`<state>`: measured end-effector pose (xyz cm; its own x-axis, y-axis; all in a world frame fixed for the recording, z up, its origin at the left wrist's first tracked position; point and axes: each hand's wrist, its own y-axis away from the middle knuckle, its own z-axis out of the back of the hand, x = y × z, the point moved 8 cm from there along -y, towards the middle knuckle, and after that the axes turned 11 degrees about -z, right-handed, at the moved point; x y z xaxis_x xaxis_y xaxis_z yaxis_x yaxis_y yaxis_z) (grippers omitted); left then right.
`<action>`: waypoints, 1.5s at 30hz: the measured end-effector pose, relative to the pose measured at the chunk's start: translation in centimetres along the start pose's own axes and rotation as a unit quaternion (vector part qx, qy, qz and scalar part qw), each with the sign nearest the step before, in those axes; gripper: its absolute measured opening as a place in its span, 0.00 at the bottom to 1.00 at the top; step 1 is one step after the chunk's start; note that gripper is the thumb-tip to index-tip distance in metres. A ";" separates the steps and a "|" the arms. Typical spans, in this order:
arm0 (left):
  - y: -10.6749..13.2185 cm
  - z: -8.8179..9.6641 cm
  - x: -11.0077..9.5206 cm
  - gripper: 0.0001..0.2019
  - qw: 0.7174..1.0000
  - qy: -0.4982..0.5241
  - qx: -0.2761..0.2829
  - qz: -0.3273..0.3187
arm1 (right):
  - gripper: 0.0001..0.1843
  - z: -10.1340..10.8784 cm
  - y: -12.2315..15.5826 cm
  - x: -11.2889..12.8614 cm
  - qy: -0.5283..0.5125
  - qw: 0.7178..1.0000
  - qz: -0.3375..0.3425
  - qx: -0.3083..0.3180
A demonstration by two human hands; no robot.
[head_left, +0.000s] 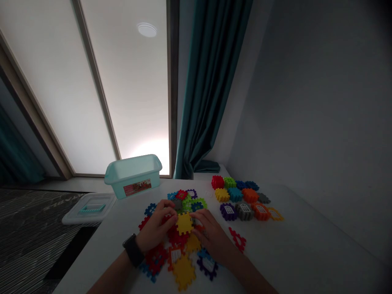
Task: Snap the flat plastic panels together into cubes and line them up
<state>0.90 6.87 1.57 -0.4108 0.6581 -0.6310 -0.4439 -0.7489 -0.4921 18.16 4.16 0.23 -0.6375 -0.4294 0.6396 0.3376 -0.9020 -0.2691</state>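
A yellow interlocking plastic tile (184,223) stands upright between my two hands, low in the head view. My left hand (157,228), with a dark watch on its wrist, has its fingers curled against the tile's left edge. My right hand (211,237) pinches the tile's right edge. Under and around both hands lies a loose pile of coloured tiles (183,261) in red, yellow, orange, purple, blue and green, on a white table (290,253).
To the right, several tiles sit sorted in rows (245,200), with one red tile (238,239) lying apart. A pale green plastic bin (133,175) stands at the table's far left, its lid (90,207) beside it. Behind are a window, a teal curtain (208,90) and a grey wall.
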 end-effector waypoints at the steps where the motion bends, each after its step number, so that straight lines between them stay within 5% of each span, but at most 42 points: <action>1: 0.0 0.1 -0.2 0.11 1.000 -0.018 -0.005 -0.008 | 0.18 0.1 0.0 0.0 0.001 1.000 -0.002 -0.006; 4: 0.2 0.2 -1.2 0.07 0.993 -0.101 -0.012 -0.052 | 0.18 0.3 0.0 0.0 0.002 1.000 -0.008 -0.024; 9: 0.5 0.0 -2.5 0.26 0.971 -0.208 -0.004 -0.117 | 0.17 0.9 0.1 0.2 -0.002 0.999 -0.014 -0.051; 14: 0.6 0.0 -2.9 0.25 0.953 -0.255 -0.011 -0.160 | 0.16 0.9 0.1 0.3 -0.016 0.998 -0.016 -0.052; 28: 1.0 0.4 -3.3 0.22 0.952 -0.231 -0.054 -0.194 | 0.15 0.8 0.2 0.2 -0.069 0.997 -0.029 -0.036; 45: 1.0 0.6 -3.1 0.21 0.960 -0.212 -0.055 -0.172 | 0.21 0.6 0.3 0.2 0.013 0.999 0.026 -0.045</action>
<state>1.25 4.11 3.35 -0.5532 0.8229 -0.1296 -0.5342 -0.4697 -0.7028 18.60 3.84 0.70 -0.6388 -0.4763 0.6042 0.3083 -0.8780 -0.3662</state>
